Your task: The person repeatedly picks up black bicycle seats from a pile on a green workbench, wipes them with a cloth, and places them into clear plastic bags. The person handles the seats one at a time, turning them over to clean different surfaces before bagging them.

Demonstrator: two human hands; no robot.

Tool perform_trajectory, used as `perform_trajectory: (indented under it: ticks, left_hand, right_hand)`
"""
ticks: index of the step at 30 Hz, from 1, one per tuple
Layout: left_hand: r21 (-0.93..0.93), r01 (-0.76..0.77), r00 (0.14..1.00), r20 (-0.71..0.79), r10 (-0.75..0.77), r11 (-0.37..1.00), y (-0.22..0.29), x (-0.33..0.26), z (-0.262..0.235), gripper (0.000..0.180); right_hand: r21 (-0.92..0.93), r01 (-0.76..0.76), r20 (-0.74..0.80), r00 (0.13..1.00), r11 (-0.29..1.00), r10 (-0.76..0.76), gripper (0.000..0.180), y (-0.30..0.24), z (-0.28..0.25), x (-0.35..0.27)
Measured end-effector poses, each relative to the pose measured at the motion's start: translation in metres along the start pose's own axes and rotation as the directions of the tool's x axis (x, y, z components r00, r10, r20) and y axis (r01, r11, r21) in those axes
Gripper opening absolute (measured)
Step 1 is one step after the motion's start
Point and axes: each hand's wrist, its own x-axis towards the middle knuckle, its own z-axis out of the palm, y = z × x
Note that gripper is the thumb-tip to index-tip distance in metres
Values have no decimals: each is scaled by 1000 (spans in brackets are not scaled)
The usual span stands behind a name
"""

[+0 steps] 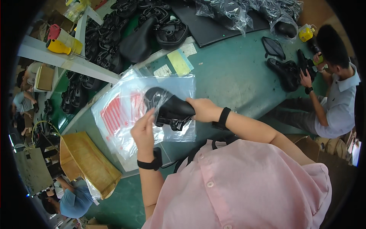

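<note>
While a green table spreads beneath, a clear plastic bag hangs over it, pinched at its mouth by the left hand, as the right hand grips a black bicycle saddle half inside.

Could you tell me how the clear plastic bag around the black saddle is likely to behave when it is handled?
The clear plastic bag probably stays floppy: it creases around the black saddle. Its glossy film looks slippery, so the left hand pinching its edge may lose it. It seems very light beside the saddle in the right hand.
</note>
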Motion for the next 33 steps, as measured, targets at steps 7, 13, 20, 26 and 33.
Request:
perform_trajectory:
  ticks: [7,13,20,26,33]
  left_hand:
    - [22,2,991,134,-5,1000,-21,-18,12,23]
    - [-89,-466,856,207,474,880,63,8,69,16]
    - [-307,-631,570,441,694,713,135,-3,119,9]
    - [-495,-277,604,577,550,823,111,-4,100,15]
    - [40,395,713,616,-334,918,-23,-42,103,29]
  right_hand:
    - [850,-326,317,944,414,93,58,1,9,-17]
    - [93,-87,-195,975,992,104,62,20,49,2]
    - [23,74,-289,955,997,-64,58,35,21,-14]
    - [619,-128,-198,929,775,312,49,83,-120,-17]
    - [776,630,-587,704,31,399,41,144,-326,87]
